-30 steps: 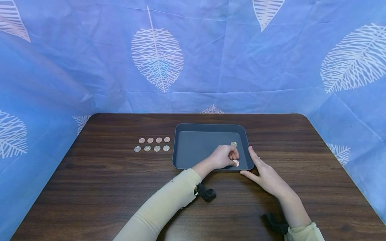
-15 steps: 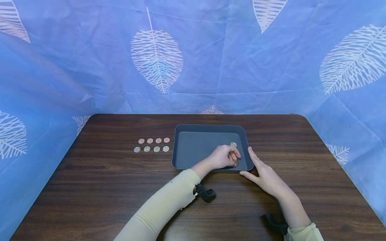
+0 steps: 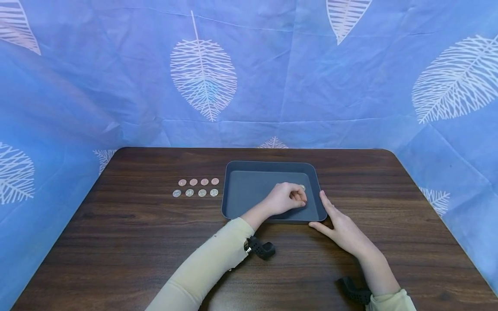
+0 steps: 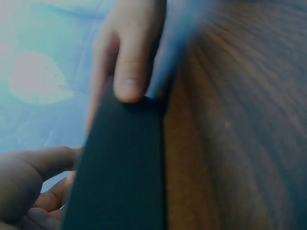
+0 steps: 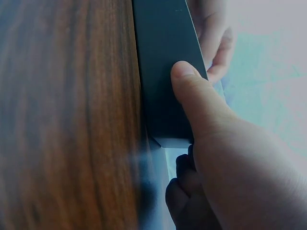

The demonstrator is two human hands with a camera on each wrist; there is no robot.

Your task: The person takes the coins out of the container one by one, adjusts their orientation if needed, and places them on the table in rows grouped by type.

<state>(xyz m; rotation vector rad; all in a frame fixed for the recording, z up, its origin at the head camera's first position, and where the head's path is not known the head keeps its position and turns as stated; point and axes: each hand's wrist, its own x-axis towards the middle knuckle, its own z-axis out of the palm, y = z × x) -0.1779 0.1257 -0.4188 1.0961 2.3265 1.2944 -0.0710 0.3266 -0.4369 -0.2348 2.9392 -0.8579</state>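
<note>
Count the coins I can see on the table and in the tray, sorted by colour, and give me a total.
Copper coins, back row on the table: 4
Silver coins, front row on the table: 4
Coin in the tray, beside the left hand, colour unclear: 1
Total in view: 9

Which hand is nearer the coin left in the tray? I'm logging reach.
Left. The left hand is inside the tray, fingers beside the coin; the right hand rests on the tray's outer corner.
</note>
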